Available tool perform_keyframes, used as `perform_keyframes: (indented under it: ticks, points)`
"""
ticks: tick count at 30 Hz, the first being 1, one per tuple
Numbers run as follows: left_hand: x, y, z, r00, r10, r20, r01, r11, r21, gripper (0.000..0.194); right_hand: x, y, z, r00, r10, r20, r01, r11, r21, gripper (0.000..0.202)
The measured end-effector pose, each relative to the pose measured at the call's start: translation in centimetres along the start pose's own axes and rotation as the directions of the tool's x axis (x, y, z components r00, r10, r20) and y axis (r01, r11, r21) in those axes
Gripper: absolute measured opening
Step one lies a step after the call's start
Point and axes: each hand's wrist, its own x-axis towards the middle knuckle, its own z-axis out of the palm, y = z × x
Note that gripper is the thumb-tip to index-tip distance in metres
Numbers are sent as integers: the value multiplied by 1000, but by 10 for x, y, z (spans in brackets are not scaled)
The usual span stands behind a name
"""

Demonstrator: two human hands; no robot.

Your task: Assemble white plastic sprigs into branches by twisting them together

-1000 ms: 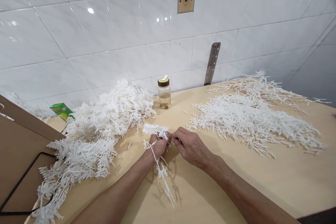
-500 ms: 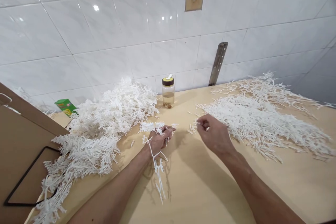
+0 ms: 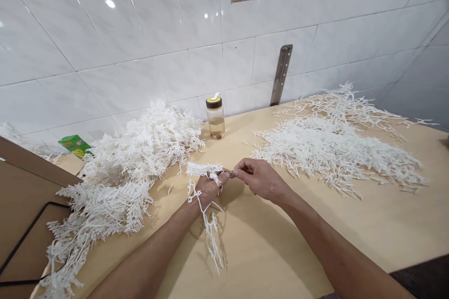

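Note:
White branching plastic-like sprigs (image 3: pixel 211 233) hang from my left hand (image 3: pixel 210 187), whose fingers are closed on them near the middle of the table. My right hand (image 3: pixel 253 178) is pinched at the tips of my left fingers; what lies between its fingertips is too small to make out. On the left is a tall heap of white branched pieces (image 3: pixel 140 149). A flatter pile of small white pieces (image 3: pixel 326 149) spreads on the right, and behind it lie thin bare white branches (image 3: pixel 351 107).
A clear jar with a dark and yellow lid (image 3: pixel 215 119) stands at the back of the table (image 3: pixel 266 261). A green packet (image 3: pixel 74 145) and a cardboard box (image 3: pixel 24 205) are at the left. A metal bracket (image 3: pixel 281 74) rests against the tiled wall.
My right hand has moved left, from beside the right pile to my left fingertips. My left hand still holds the sprigs. The view has shifted slightly.

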Motion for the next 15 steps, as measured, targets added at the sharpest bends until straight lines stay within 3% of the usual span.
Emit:
perform_keyframes:
  ticks: [3,9,15]
  points:
    - [0,0,-2,1000,-10,15,9,1000,13,39,0,1,-3,1000,-1,6,1,1000,-25,21]
    - [-1,2,0,994,-74,76,77,996,-35,39,2,6,-1,991,-124,-41,115,977,-180,18]
    - [-2,2,1,995,-95,16,93,991,92,31,1,10,5,979,-184,-90,136,911,-390,18]
